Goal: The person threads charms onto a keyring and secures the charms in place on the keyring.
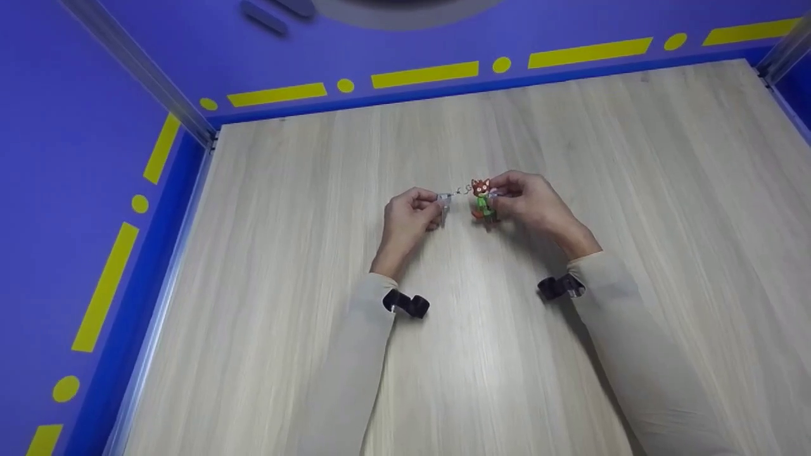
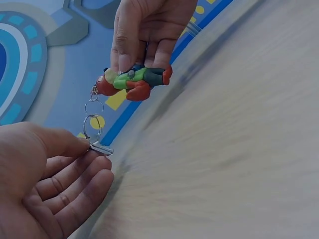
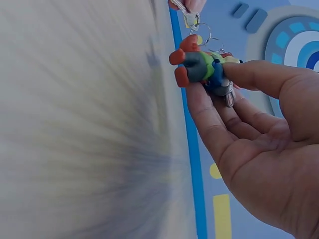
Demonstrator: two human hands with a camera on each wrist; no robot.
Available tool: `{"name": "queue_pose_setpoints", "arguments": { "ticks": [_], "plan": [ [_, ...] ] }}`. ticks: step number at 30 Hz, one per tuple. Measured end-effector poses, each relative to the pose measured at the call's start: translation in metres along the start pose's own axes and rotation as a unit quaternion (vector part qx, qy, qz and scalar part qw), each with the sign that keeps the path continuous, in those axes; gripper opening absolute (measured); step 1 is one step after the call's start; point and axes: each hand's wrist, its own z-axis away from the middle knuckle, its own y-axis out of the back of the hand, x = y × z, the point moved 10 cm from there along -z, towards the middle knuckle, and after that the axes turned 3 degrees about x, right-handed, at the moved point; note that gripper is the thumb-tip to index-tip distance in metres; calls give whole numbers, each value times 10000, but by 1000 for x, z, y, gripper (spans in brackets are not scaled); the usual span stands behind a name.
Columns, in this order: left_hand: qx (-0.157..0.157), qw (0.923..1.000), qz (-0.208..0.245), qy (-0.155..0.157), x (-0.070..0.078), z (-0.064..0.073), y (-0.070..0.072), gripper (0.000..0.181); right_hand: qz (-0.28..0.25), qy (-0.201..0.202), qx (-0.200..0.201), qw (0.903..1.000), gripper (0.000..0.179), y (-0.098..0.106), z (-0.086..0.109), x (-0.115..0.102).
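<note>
My left hand (image 1: pixel 408 218) pinches a silver key (image 2: pixel 102 149) between thumb and fingers; the key hangs from a metal ring (image 2: pixel 84 129). That ring links through a second thin ring and short chain to a fox figurine keychain (image 1: pixel 482 197), red-orange with a green top and dark trousers. My right hand (image 1: pixel 532 202) grips the figurine by its side, thumb against fingers. In the right wrist view a small blue and grey part (image 3: pixel 219 85) shows against the fox, partly covered by my thumb. Both hands are raised over the table, a short gap apart, with the rings between them.
Under my hands spreads a light wood-grain table (image 1: pixel 304 253). Blue panels (image 1: pixel 76 126) with yellow dashes and dots wall it in at the back and left, joined by a metal corner post (image 1: pixel 152 69). A black wrist camera (image 1: pixel 405 303) sits on my left sleeve, another (image 1: pixel 561 287) on my right.
</note>
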Motion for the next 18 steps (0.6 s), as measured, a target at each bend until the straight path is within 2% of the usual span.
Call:
{"name": "queue_pose_setpoints", "arguments": {
  "ticks": [6,13,18],
  "plan": [
    [12,9977,-681,34,3,0,0,6,-207,-93,-187,9996,28,-4,-1,6],
    [151,9885,-1505,-55,5,1,0,6,-918,-306,-326,9948,24,-11,-2,14],
    [310,9805,-1942,-49,5,-1,2,7,-417,-333,-161,9984,24,-8,-4,15]
  ]
}}
